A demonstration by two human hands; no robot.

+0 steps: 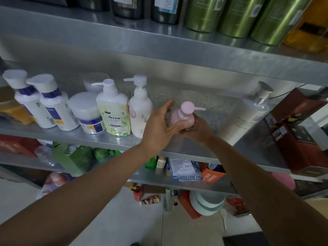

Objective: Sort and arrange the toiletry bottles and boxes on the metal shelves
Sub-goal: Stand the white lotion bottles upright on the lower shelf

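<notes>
A small pink pump bottle (pixel 183 115) stands on the middle metal shelf (pixel 113 139), its spout pointing right. My right hand (pixel 198 127) grips its lower body from the right. My left hand (pixel 159 128) touches its left side, thumb across the front and fingers stretched out behind. To the left stand a white pump bottle (pixel 140 110), a green floral body wash bottle (pixel 114 110), two white jars (pixel 87 112) and two white bottles with blue bands (pixel 42 102). A tall cream pump bottle (pixel 248 114) leans to the right of my hands.
Dark red boxes (pixel 298 132) sit at the shelf's right end. Green and black bottles (pixel 230 15) line the upper shelf. The lower shelf holds green packets (pixel 76 157), a blue-white pack (pixel 186 169) and an orange box. More bottles and a round tub lie on the floor.
</notes>
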